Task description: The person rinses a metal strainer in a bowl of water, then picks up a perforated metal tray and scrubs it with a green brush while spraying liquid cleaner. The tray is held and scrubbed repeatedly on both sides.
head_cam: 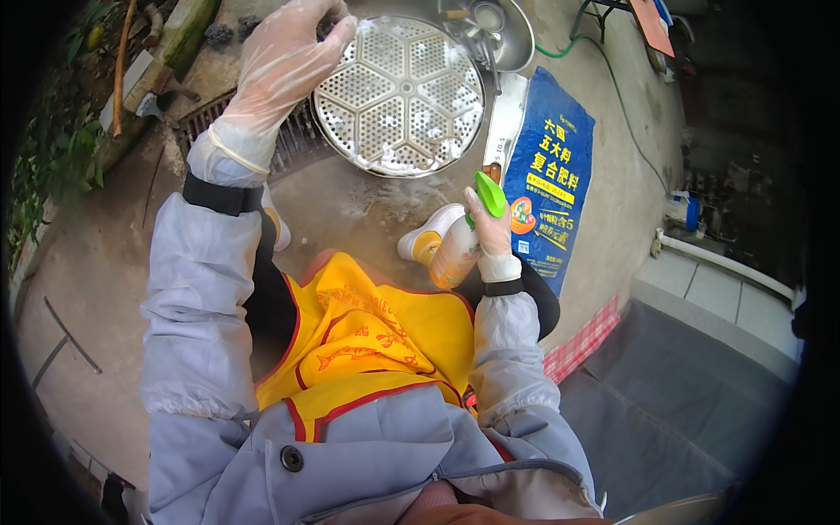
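A round metal steamer tray (407, 86) with a perforated, petal-like pattern lies before me, with white foam scattered over it. My left hand (292, 65), in a clear plastic glove, grips its upper left edge; a dark part shows between thumb and fingers, too hidden to name. In my gloved right hand (491, 220) is a spray bottle (454, 252) with a bright green head and an orange lower part. The bottle is tilted, its head pointing up and away from me, close below the tray's right side.
A metal basin (518, 39) with utensils stands beyond the tray. A blue printed sack (551, 177) lies right, beside a cleaver (505, 121). A drain grate (298, 147) runs under the tray's left side. A green hose (617, 98) crosses the concrete. Plants (59, 151) line the left.
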